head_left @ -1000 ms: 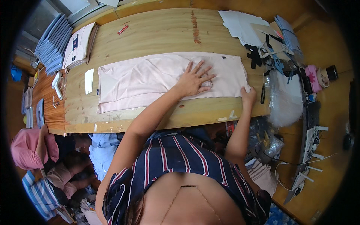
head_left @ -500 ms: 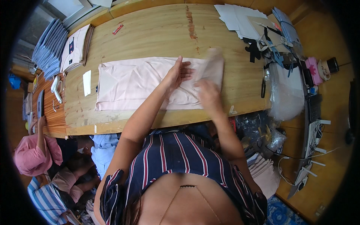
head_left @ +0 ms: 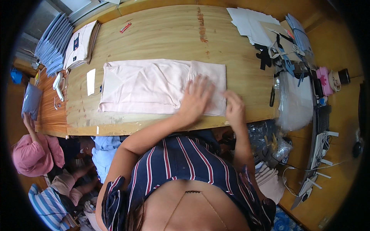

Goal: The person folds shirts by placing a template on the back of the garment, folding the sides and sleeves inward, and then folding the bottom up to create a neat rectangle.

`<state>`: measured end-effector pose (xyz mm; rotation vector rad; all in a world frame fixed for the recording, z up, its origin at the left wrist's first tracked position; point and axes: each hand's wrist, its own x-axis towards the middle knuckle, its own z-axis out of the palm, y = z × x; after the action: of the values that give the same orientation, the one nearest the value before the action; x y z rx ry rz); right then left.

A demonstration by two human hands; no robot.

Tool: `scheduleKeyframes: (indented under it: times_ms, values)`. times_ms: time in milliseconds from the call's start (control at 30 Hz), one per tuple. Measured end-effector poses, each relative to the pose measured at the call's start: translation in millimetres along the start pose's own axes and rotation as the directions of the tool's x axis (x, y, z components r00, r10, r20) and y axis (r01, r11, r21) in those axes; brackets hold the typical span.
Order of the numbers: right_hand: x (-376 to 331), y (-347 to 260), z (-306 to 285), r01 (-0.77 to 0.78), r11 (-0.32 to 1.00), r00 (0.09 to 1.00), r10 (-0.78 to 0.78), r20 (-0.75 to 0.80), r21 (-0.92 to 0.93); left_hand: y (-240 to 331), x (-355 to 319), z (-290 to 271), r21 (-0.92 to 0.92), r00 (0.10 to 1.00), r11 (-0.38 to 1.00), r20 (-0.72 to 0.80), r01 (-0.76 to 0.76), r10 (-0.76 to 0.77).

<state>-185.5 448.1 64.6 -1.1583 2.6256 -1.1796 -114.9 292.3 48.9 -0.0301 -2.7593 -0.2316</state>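
A pale pink garment lies on the wooden table in front of me, folded into a long strip, with its right end doubled back toward the middle. My left hand rests over this doubled part, fingers spread and a little smeared by motion. At the garment's right edge, my right hand is closed, with its curled fingertips against the cloth border. A small dark tag on a string pokes out at the garment's left edge, near a white paper strip.
Stacked blue folded garments and pink folded shirts stand at the far left, above a white handheld tool. Papers, straps and clear plastic bags crowd the right. A co-worker in pink holds a blue-grey package.
The garment's right end, blurred in motion before, now lies folded over. My left hand has moved right onto it, and my right hand to its edge. The co-worker's package has been raised.
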Motion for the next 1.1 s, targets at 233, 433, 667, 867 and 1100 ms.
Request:
scheduleKeyframes:
  times_ms: [233,433,667,867,1100]
  values:
    - [91.8,38.4,57.8,0.413,0.865,0.868,-0.28,0.411,-0.284,31.1,-19.3,36.4,-0.048,0.964,0.996,0.253,-0.071,0.081]
    - [106.9,76.1,18.8,0.225,0.964,0.847,-0.264,0.462,0.139,52.9,-13.4,41.5,0.232,0.986,0.969,0.162,-0.08,0.043]
    - [72.2,92.0,-8.5,0.219,0.976,0.923,-0.208,0.324,0.001,23.2,9.9,-26.5,-0.482,0.935,0.813,0.288,0.327,-0.205]
    - [97.1,48.4,-33.8,0.044,0.609,0.964,-0.235,0.127,0.792,9.4,-21.0,-87.9,-0.965,0.878,0.205,0.049,0.165,-0.476]
    - [193.2,-91.6,97.1,-0.222,0.859,0.857,-0.054,0.513,0.462,-80.9,-97.8,-83.9,-0.917,0.221,-0.35,0.387,0.19,-0.895]
